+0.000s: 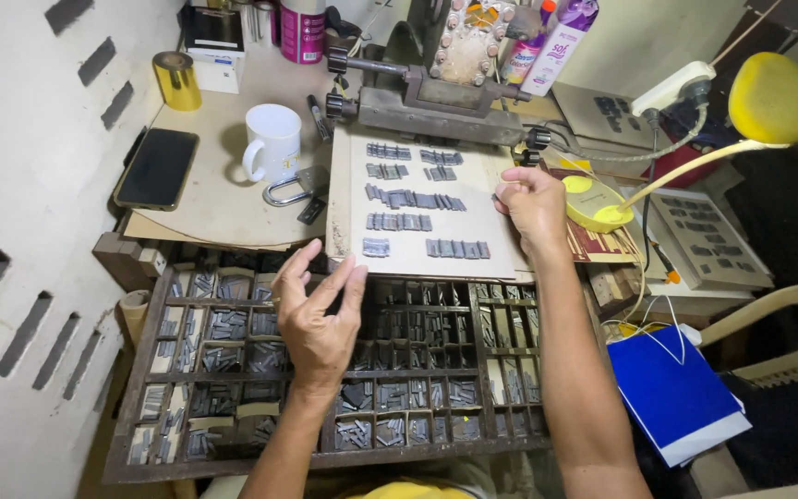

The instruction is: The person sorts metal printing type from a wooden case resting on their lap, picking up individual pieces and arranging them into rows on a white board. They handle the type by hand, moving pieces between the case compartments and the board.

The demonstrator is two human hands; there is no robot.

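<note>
A beige cardboard sheet lies above a wooden type case, with several short rows of grey metal type pieces laid on it. My right hand rests at the sheet's right edge, its fingers curled against the edge; whether they pinch a type piece I cannot tell. My left hand hovers over the wooden type case, fingers spread and empty, near the sheet's lower left corner. The case has many small compartments filled with grey type.
Behind the sheet stands a metal press. A white mug, padlock, black phone and gold tape roll lie left. A yellow desk lamp and blue booklet are on the right.
</note>
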